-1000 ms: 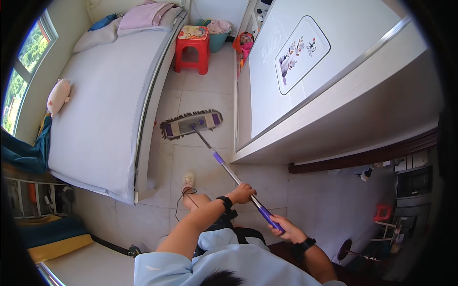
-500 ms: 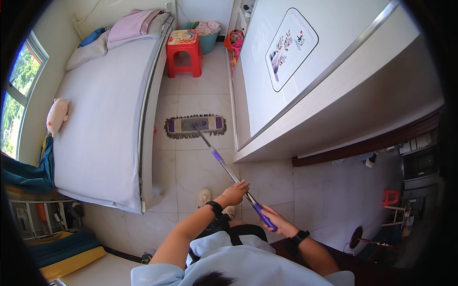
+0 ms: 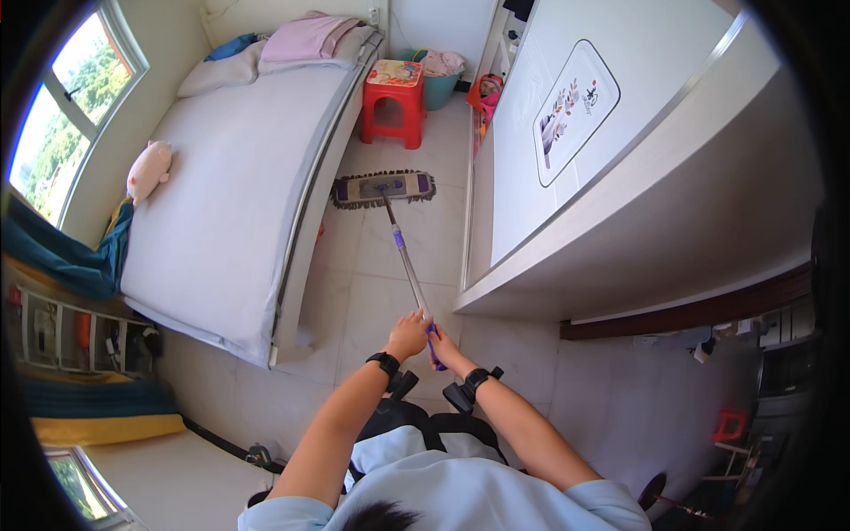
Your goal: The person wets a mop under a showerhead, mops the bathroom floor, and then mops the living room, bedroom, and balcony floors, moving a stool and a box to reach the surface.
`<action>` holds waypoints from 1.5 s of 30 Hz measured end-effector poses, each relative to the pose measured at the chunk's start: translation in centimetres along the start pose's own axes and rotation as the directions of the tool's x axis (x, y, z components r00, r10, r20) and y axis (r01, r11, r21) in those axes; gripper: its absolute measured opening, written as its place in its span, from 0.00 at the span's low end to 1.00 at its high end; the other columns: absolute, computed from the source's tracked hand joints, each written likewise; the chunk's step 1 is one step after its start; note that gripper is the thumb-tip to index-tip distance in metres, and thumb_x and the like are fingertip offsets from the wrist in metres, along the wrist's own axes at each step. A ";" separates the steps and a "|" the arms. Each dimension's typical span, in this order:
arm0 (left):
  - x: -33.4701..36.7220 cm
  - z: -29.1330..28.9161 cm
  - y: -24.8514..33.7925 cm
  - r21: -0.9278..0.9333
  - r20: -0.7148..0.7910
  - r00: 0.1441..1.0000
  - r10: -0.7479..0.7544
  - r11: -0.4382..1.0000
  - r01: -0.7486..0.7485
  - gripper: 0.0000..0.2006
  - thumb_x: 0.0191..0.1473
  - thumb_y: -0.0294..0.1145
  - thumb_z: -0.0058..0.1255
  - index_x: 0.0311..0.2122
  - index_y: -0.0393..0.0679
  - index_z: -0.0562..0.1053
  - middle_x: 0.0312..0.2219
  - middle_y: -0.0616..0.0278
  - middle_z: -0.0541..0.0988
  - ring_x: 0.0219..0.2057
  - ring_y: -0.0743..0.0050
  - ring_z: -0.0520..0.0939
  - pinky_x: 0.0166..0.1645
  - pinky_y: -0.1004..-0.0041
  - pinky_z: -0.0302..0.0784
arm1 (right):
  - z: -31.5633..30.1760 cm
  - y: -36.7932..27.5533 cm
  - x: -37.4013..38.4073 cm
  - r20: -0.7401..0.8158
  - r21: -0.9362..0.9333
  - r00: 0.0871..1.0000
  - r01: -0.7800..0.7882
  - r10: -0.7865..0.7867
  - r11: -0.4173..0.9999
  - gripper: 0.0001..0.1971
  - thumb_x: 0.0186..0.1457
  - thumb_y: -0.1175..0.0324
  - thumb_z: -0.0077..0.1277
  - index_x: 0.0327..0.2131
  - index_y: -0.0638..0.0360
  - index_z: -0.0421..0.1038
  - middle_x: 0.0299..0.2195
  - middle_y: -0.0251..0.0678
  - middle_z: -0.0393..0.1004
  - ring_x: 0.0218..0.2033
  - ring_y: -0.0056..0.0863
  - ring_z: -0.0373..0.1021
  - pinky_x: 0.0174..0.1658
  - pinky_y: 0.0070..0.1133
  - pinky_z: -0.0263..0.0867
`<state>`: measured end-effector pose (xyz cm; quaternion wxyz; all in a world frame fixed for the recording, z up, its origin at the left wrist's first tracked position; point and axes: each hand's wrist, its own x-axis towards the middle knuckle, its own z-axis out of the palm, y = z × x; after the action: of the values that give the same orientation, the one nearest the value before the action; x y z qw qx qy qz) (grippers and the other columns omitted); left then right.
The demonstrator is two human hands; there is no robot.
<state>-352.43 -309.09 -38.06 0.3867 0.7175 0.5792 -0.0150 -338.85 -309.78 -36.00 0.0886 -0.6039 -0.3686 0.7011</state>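
Note:
A flat mop [image 3: 410,265] with a silver pole and purple grips stretches forward from my hands. Its wide mop head [image 3: 409,187], edged with grey-brown fringe, lies flat on the tiles, its left end close against the bed's side. My left hand [image 3: 407,335] is closed round the pole just above the purple end grip. Slightly lower, my right hand [image 3: 449,349] wraps that grip, close beside the left one. Both wrists carry black bands. Part of the pole is hidden by my fingers.
Along the left runs a bed [image 3: 212,186] with a plush pig [image 3: 149,171]. Beyond the mop head stand a red stool [image 3: 392,106] and a teal tub [image 3: 441,91] of cloth. A white cabinet [image 3: 522,195] borders the right. Another red stool [image 3: 728,426] stands far right.
The mop head has slid forward, closer to the red stool and the bed's side. My right hand has come forward and left, now beside my left hand. The view has shifted too.

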 end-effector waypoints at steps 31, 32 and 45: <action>-1.9 10.5 8.8 -0.185 -0.309 0.948 0.072 0.973 -0.135 0.16 0.52 0.35 0.30 0.25 0.41 0.72 0.29 0.51 0.76 0.36 0.52 0.74 0.44 0.61 0.67 | -12.0 -3.5 -20.6 0.197 -0.719 0.849 -0.215 0.490 0.661 0.45 0.38 0.84 0.47 0.57 0.41 0.37 0.18 0.34 0.62 0.11 0.23 0.63 0.12 0.22 0.62; -2.2 10.5 7.4 -0.206 -0.249 0.968 0.020 0.976 -0.073 0.16 0.54 0.37 0.30 0.32 0.42 0.72 0.37 0.53 0.75 0.44 0.53 0.71 0.49 0.61 0.66 | -11.1 -3.2 -19.7 0.231 -0.700 0.859 -0.180 0.457 0.692 0.44 0.38 0.84 0.47 0.57 0.42 0.37 0.20 0.35 0.63 0.12 0.23 0.63 0.13 0.22 0.62; -1.4 21.6 16.9 -0.191 -0.423 0.793 -0.437 0.899 0.394 0.18 0.55 0.40 0.30 0.45 0.48 0.69 0.54 0.62 0.64 0.59 0.59 0.57 0.62 0.56 0.47 | -20.8 9.1 -18.8 0.297 -0.694 0.911 0.001 0.285 0.720 0.44 0.42 0.77 0.49 0.61 0.45 0.38 0.21 0.37 0.67 0.12 0.24 0.65 0.15 0.22 0.63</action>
<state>-329.43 -323.07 -43.42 0.2600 0.5368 0.7968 0.0962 -312.20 -318.46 -26.93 -0.2677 -0.4716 -0.5610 0.6254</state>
